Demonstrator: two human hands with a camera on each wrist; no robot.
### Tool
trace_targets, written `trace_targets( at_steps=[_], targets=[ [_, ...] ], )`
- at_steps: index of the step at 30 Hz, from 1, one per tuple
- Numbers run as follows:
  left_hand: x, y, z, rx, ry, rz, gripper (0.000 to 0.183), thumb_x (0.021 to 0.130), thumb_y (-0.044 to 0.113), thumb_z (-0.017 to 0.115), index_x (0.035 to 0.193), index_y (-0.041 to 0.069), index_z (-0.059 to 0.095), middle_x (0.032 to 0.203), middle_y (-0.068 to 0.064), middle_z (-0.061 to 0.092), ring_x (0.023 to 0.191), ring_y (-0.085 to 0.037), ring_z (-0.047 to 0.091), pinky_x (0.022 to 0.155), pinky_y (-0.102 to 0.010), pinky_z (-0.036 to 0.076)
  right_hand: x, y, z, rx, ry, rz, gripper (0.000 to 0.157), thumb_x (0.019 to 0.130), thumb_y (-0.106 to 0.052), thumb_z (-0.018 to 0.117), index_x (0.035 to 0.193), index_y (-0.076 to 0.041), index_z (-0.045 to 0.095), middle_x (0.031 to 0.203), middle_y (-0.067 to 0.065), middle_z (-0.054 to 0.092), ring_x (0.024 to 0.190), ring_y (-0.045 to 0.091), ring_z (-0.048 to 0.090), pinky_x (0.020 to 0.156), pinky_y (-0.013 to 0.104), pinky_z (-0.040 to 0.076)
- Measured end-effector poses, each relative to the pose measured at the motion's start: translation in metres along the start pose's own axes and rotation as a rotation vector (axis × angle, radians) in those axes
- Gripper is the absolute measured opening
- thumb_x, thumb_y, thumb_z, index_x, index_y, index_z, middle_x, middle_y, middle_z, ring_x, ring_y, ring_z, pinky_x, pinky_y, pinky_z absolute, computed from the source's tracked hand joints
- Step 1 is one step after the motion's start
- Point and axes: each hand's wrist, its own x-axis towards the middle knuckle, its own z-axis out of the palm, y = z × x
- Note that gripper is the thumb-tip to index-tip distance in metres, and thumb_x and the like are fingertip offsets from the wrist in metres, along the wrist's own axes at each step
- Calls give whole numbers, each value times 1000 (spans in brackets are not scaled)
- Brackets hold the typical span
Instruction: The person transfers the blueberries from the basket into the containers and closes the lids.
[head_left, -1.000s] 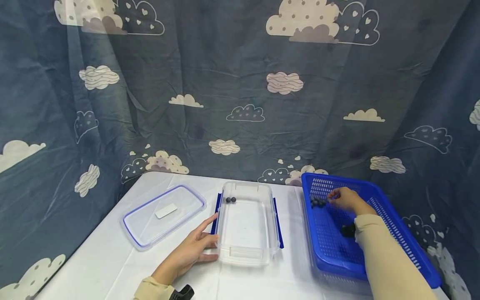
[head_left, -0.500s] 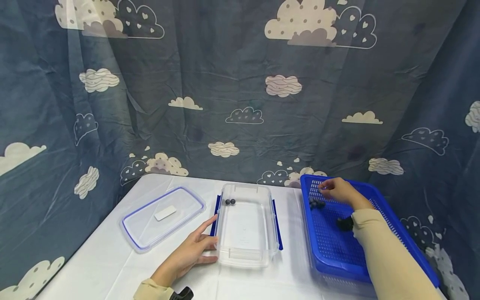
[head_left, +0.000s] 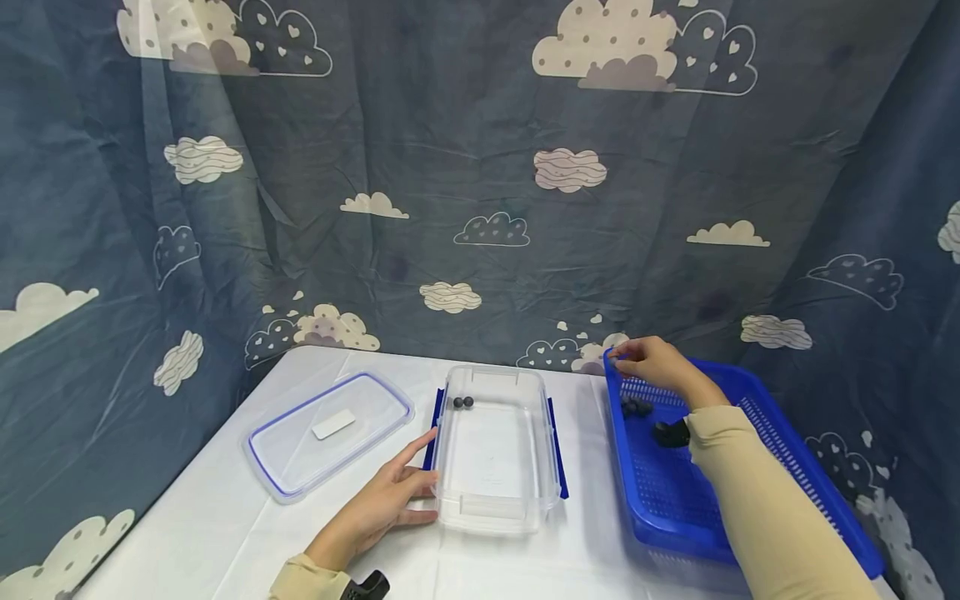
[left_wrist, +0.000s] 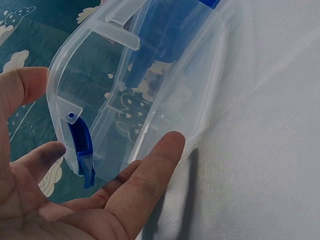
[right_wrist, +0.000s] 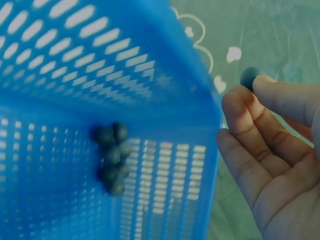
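My right hand [head_left: 663, 367] is over the far left corner of the blue plastic basket [head_left: 641, 500], pinching a small dark ball [right_wrist: 248, 78] between thumb and fingertips. Several more such balls [right_wrist: 112, 157] lie bunched inside the basket against its wall. At the clear plastic container [head_left: 491, 521], my left hand [head_left: 378, 504] rests spread fingers along the left side. Its fingertips touch the wall near a blue side latch [left_wrist: 84, 145]. Two dark balls [head_left: 462, 402] sit side by side inside the container, at its far left.
A clear lid with a blue seal [head_left: 288, 479] and a white label lies left of the container. White cloth [head_left: 217, 533] covers the table. A dark curtain with printed clouds [head_left: 450, 108] hangs around the back and sides.
My right hand has lifted from the balls in the basket and moved left and away to the basket's far left rim, holding one ball. The left hand and the container have stayed put.
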Motion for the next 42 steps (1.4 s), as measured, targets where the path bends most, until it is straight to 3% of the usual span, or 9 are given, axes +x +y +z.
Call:
trace_targets(
  at_steps=[5,10,14,18,23,30,36,42],
  targets=[
    [1,1,0,4,2,0,76,108,26,64,172,32,24,121,-16,53,111,-26,54,99,-53,65,8,-14,4,17,5,-40,29,105,-11,66,128,7,71,101,19,79,92,27,75,88,42,67],
    [0,2,1,10,9,-2,76,108,26,64,172,32,24,118,-14,53,110,-25,54,99,-52,65,14,-32,9,12,-7,-5,31,106,-13,64,132,3,72,96,11,79,90,23,73,85,38,63],
    [0,2,1,11,9,0,76,108,26,64,172,32,24,117,-14,53,109,-24,54,98,-52,66,19,-43,14,35,-26,-5,32,106,-10,62,133,4,71,98,13,78,87,17,72,81,33,63],
    [0,1,1,8,11,2,76,108,26,64,172,31,24,116,-13,53,108,-24,55,98,-52,66,26,-52,23,105,-47,-15,29,106,-6,61,131,8,70,104,20,78,92,23,77,87,37,69],
    [0,1,0,8,9,3,75,108,25,63,172,31,24,117,-13,53,109,-24,54,98,-52,66,31,-60,32,99,-61,-40,28,107,-5,62,129,9,70,108,23,77,103,35,77,89,36,68],
    [2,2,1,13,16,0,75,108,25,64,172,32,26,116,-13,53,107,-22,54,96,-50,67,35,-70,43,63,-89,-39,32,108,-9,61,134,7,69,106,22,78,103,34,76,94,42,67],
    [3,2,1,15,15,-5,75,108,25,64,172,31,26,116,-13,54,107,-22,55,96,-50,67,42,-82,56,24,-107,-59,32,106,-11,63,133,5,71,102,18,79,91,19,74,88,37,66],
    [4,2,0,12,21,-1,75,107,24,64,172,30,27,118,-14,53,107,-23,54,96,-50,67,50,-96,68,62,-151,-58,33,106,-9,62,133,9,69,110,24,78,98,26,75,91,37,66]
  ],
)
